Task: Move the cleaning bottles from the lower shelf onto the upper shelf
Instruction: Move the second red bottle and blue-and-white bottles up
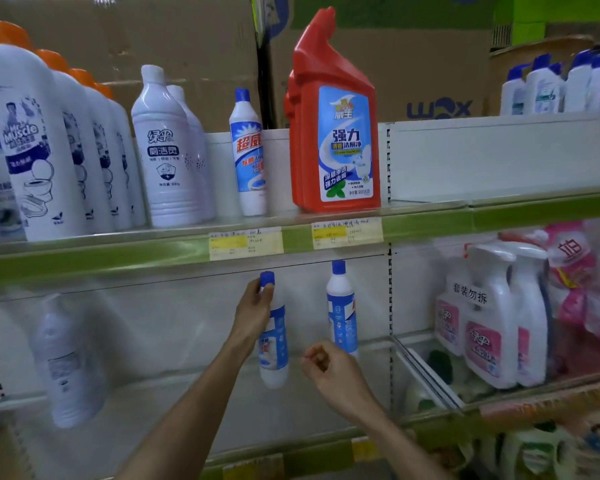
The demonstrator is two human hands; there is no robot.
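Observation:
My left hand grips the neck of a white bottle with a blue cap and blue label, which hangs above the lower shelf. A second bottle of the same kind stands upright on the lower shelf to its right. My right hand is in front of that second bottle's base, fingers loosely curled and holding nothing. A matching blue-capped bottle stands on the upper shelf, between white bottles and a red bottle.
A blurred white bottle stands at the lower shelf's left. The upper shelf holds several white orange-capped bottles and white bottles. White spray bottles with pink labels fill the lower right bay. The upper right shelf is bare.

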